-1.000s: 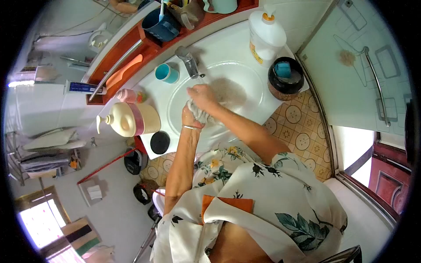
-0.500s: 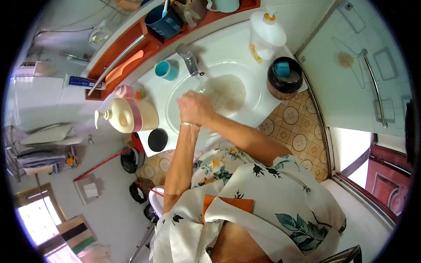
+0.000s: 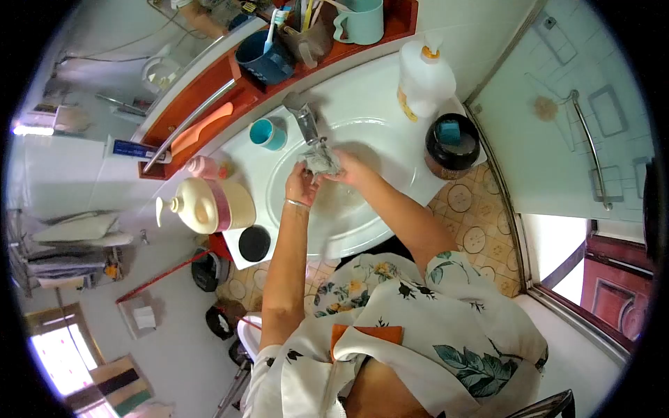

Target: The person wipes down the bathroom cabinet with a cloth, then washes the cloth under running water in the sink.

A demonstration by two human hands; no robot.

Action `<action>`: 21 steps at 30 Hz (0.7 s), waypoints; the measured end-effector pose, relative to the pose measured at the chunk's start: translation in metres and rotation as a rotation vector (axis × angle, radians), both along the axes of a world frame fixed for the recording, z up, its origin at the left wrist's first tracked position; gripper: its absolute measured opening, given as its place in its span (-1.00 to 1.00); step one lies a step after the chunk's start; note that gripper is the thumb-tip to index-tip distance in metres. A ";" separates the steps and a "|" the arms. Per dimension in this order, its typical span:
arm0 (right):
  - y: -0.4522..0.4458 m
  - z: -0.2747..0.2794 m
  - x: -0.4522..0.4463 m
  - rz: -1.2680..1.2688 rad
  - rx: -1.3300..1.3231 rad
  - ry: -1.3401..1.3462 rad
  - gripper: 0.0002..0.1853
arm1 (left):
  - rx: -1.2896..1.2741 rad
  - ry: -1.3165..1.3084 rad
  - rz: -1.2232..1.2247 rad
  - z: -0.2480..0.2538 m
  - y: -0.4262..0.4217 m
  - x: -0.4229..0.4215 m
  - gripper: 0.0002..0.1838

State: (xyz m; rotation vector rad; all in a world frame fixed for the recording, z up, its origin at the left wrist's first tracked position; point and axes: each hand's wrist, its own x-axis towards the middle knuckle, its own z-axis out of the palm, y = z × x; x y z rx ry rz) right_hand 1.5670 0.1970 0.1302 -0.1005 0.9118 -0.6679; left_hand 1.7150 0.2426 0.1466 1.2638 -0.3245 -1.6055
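A wet, crumpled grey cloth [image 3: 322, 161] is held up under the faucet [image 3: 304, 120], just above the sink basin [image 3: 362, 233]. My left hand [image 3: 301, 184], with a thin bracelet at the wrist, grips the cloth from its left and lower side. On the other side, my right hand [image 3: 350, 169] has its fingers closed on the same cloth. Cloudy water lies in the bottom of the basin. Close behind my left hand, a turquoise cup [image 3: 267, 134] stands on the sink top.
A white pump bottle [image 3: 426, 80] and a dark jar [image 3: 452, 150] bearing a blue block stand at right. Left are a cream pump bottle [image 3: 202, 206] and a black round lid [image 3: 254, 243]. Behind runs a red-brown shelf [image 3: 240, 94] with cups and toothbrushes.
My hands were clasped together low over the basin. Now they have come apart slightly and moved up to the faucet, and the grey cloth shows between them.
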 end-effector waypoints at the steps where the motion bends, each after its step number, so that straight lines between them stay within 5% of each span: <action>1: -0.005 -0.002 0.004 -0.004 0.002 0.008 -0.66 | 0.002 0.008 -0.004 -0.001 -0.007 -0.004 -0.62; 3: -0.005 0.005 0.012 -0.192 -0.222 0.176 -0.68 | 0.147 0.029 0.148 0.015 -0.018 -0.018 -0.61; 7: 0.022 0.005 0.025 -0.027 -0.669 0.633 -0.65 | 0.041 0.363 0.163 0.006 -0.042 -0.019 -0.60; 9: 0.045 0.028 0.029 -0.074 -1.063 0.927 -0.67 | -0.253 0.778 -0.299 -0.037 -0.050 0.001 -0.56; 10: 0.045 0.048 0.028 0.056 -0.997 1.072 -0.74 | -0.403 0.941 -0.332 -0.057 -0.056 -0.005 -0.55; 11: 0.037 0.041 0.024 0.062 -0.999 1.075 -0.74 | -0.405 0.946 -0.327 -0.053 -0.054 -0.018 -0.55; 13: 0.007 0.009 0.008 0.319 -0.967 1.302 -0.73 | -0.087 0.220 0.059 -0.020 -0.040 -0.045 -0.60; 16: -0.022 -0.051 -0.016 0.310 -0.964 1.143 -0.69 | 0.069 0.212 -0.073 -0.002 -0.031 -0.041 -0.60; 17: -0.025 -0.045 -0.017 0.305 -0.962 1.090 -0.67 | 0.110 0.193 -0.204 -0.002 -0.031 -0.038 -0.58; 19: -0.031 -0.033 -0.017 0.147 -0.354 0.388 -0.68 | 0.054 0.182 -0.134 -0.001 -0.030 -0.034 -0.58; 21: -0.021 0.017 -0.018 0.146 -0.372 0.332 -0.68 | 0.005 0.168 -0.069 -0.003 -0.027 -0.025 -0.58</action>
